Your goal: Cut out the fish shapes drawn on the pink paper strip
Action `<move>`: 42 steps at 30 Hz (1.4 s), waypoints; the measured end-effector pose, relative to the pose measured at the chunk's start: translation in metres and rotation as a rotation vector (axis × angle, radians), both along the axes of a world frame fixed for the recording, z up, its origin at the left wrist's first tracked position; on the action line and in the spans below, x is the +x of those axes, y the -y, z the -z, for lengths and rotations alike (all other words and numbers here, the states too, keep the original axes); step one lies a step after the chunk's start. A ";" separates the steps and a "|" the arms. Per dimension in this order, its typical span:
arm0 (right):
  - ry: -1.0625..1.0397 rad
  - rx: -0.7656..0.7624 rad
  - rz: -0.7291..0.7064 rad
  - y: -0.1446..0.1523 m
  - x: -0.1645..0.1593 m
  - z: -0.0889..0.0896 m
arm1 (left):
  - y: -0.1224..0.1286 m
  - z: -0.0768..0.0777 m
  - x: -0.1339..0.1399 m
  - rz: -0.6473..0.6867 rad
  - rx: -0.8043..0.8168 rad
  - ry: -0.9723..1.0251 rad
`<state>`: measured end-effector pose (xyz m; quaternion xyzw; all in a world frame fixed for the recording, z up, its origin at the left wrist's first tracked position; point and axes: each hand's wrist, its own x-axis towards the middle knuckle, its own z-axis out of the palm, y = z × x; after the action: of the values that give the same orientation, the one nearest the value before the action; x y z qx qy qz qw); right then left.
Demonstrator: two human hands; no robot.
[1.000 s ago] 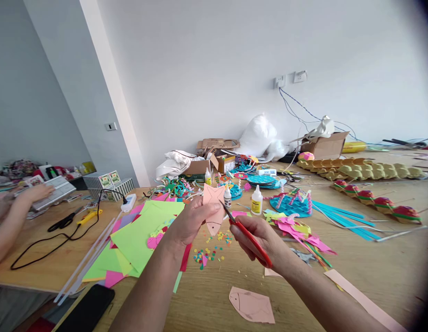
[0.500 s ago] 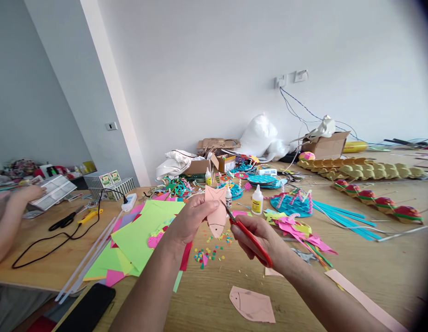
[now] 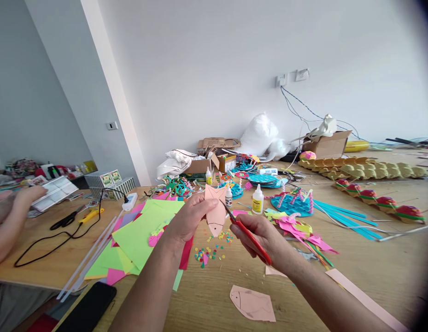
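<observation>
Between the thumb and fingers of my left hand (image 3: 193, 215) is a pink paper fish (image 3: 215, 218), held up with its drawn head pointing down. My right hand (image 3: 257, 235) is closed on red-handled scissors (image 3: 251, 240), whose blades reach to the right edge of the paper near the fish's tail. Whether the blades are cutting is hard to make out. A second pink paper with a fish drawn on it (image 3: 252, 303) lies flat on the table below my hands. Small coloured paper dots (image 3: 208, 254) are scattered under the held fish.
Green paper sheets (image 3: 144, 244) and a black phone (image 3: 87, 306) lie at left. A glue bottle (image 3: 257, 200) stands beyond my right hand, near blue craft pieces (image 3: 291, 204). Egg cartons (image 3: 372, 169) are at far right. Another person's hand (image 3: 34, 193) holds a white panel (image 3: 55, 192).
My hands, the paper fish and the scissors stay almost where they were. The whole view has shifted very slightly.
</observation>
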<state>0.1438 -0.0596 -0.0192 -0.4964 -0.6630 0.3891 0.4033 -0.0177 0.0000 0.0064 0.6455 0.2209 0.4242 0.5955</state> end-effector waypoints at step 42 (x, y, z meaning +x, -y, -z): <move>-0.109 0.053 -0.093 0.000 -0.001 0.003 | 0.005 -0.002 0.016 -0.210 -0.038 0.198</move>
<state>0.1427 -0.0593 -0.0224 -0.4324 -0.6724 0.4161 0.4333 -0.0015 -0.0054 0.0079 0.5627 0.2355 0.5413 0.5787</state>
